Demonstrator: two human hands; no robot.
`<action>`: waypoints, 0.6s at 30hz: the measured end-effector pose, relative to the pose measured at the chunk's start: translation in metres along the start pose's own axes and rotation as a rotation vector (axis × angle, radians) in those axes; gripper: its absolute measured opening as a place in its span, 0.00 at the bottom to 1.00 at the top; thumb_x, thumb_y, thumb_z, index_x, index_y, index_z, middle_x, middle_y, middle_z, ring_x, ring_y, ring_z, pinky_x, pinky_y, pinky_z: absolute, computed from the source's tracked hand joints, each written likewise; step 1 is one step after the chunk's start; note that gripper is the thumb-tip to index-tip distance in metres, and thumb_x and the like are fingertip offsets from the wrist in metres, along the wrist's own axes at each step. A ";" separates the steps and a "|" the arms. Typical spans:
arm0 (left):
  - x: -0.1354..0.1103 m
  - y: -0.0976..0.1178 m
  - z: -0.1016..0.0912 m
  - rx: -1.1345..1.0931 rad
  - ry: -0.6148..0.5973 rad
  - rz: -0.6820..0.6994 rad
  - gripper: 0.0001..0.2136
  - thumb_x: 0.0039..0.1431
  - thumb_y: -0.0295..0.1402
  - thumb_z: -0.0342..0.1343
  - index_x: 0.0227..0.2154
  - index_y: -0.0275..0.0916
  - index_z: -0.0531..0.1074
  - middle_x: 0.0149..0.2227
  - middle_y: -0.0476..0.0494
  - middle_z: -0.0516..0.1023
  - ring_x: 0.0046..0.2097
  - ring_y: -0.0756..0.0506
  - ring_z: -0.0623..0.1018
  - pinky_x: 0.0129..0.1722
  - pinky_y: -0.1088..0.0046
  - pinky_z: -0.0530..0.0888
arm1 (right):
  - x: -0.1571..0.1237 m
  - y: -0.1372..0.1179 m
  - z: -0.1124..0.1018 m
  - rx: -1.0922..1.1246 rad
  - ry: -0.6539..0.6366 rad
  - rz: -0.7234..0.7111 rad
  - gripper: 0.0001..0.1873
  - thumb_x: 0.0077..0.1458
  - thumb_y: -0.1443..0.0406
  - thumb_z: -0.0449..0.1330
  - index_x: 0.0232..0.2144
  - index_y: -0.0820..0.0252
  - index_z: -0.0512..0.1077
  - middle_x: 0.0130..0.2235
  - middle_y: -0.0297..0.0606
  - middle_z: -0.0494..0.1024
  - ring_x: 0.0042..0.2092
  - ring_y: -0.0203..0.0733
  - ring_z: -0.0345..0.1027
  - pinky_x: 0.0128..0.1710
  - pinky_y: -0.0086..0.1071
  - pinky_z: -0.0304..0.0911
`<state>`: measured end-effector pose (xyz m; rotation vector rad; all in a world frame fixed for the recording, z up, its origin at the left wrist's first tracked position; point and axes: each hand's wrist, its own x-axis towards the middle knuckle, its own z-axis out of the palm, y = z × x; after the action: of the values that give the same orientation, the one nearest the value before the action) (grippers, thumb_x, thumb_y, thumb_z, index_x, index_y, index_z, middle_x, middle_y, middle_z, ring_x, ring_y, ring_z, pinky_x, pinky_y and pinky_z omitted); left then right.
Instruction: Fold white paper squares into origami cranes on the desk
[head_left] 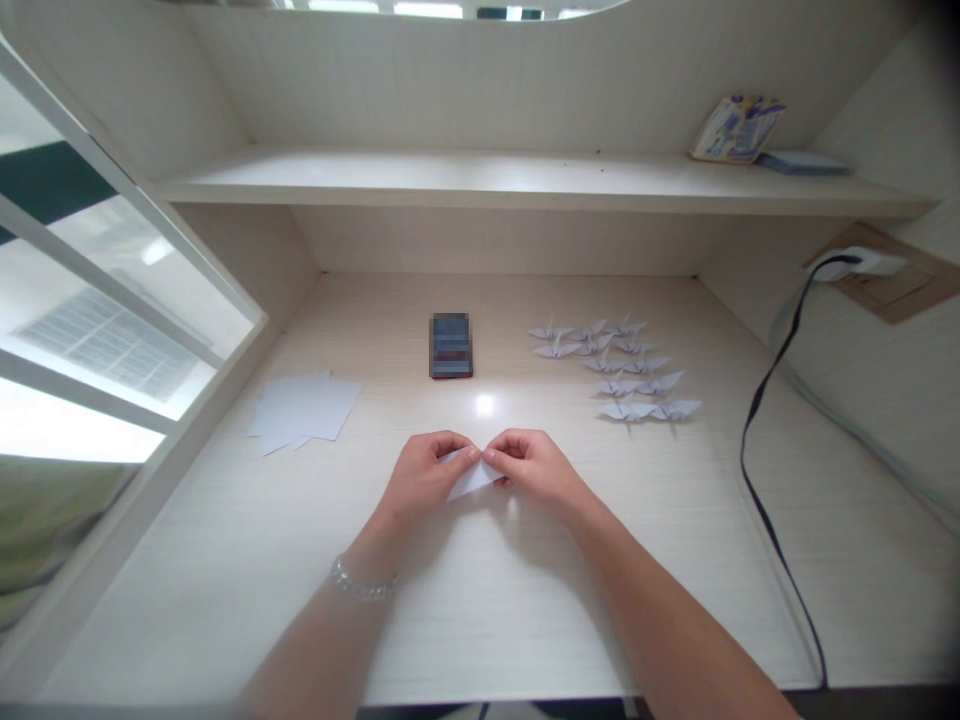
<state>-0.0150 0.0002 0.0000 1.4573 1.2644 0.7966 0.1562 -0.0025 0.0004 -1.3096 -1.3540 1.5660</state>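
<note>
Between both hands is a small piece of folded white paper (471, 483), held just above or on the desk. My left hand (429, 472) pinches it from the left, thumb on top. My right hand (534, 466) grips its right side, with thumb and forefinger almost meeting the left thumb at the upper edge. Part of the paper is hidden behind the fingers. To the right stand several folded white paper cranes (622, 365) in uneven rows. On the left lies a loose stack of white paper sheets (307, 410).
A phone (451, 346) with a blurred screen lies beyond my hands. A black cable (759, 400) runs from a wall socket (892, 272) down the desk's right side. Above, a shelf (450, 178) spans the back, bearing a colourful packet (737, 128). A window frame borders the left.
</note>
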 end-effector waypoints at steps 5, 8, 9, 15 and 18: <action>0.000 0.000 -0.002 -0.012 0.020 -0.016 0.11 0.49 0.39 0.57 0.25 0.35 0.75 0.27 0.44 0.77 0.29 0.48 0.72 0.27 0.76 0.67 | -0.003 -0.004 0.001 -0.071 -0.012 -0.017 0.09 0.49 0.62 0.58 0.24 0.63 0.71 0.23 0.33 0.71 0.26 0.33 0.65 0.25 0.26 0.62; 0.000 -0.001 -0.009 -0.066 0.090 -0.060 0.11 0.47 0.39 0.59 0.25 0.34 0.75 0.24 0.45 0.76 0.26 0.49 0.71 0.24 0.77 0.64 | -0.004 -0.003 -0.005 -0.103 -0.028 -0.015 0.09 0.50 0.63 0.57 0.25 0.64 0.71 0.23 0.36 0.73 0.24 0.33 0.65 0.25 0.27 0.61; 0.001 -0.001 -0.011 -0.089 0.116 -0.072 0.11 0.46 0.39 0.59 0.25 0.34 0.75 0.24 0.46 0.75 0.25 0.50 0.70 0.23 0.77 0.64 | -0.004 -0.002 -0.007 -0.098 -0.032 -0.014 0.09 0.50 0.62 0.57 0.25 0.64 0.71 0.24 0.37 0.74 0.24 0.34 0.65 0.25 0.27 0.61; 0.001 -0.002 -0.016 -0.186 0.178 -0.121 0.11 0.44 0.39 0.61 0.25 0.34 0.74 0.23 0.47 0.75 0.24 0.50 0.70 0.22 0.77 0.62 | -0.001 0.002 -0.023 -0.046 -0.020 -0.026 0.12 0.51 0.58 0.58 0.24 0.63 0.70 0.24 0.37 0.74 0.24 0.34 0.65 0.26 0.28 0.61; 0.002 -0.002 -0.016 -0.200 0.210 -0.127 0.12 0.44 0.39 0.62 0.25 0.34 0.74 0.24 0.47 0.75 0.24 0.51 0.70 0.22 0.77 0.62 | 0.001 0.003 -0.029 -0.018 0.041 -0.064 0.14 0.51 0.57 0.58 0.25 0.63 0.70 0.25 0.37 0.74 0.25 0.33 0.65 0.26 0.28 0.61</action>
<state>-0.0303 0.0059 0.0020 1.1445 1.3765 0.9799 0.1836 0.0055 -0.0015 -1.2898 -1.3742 1.4794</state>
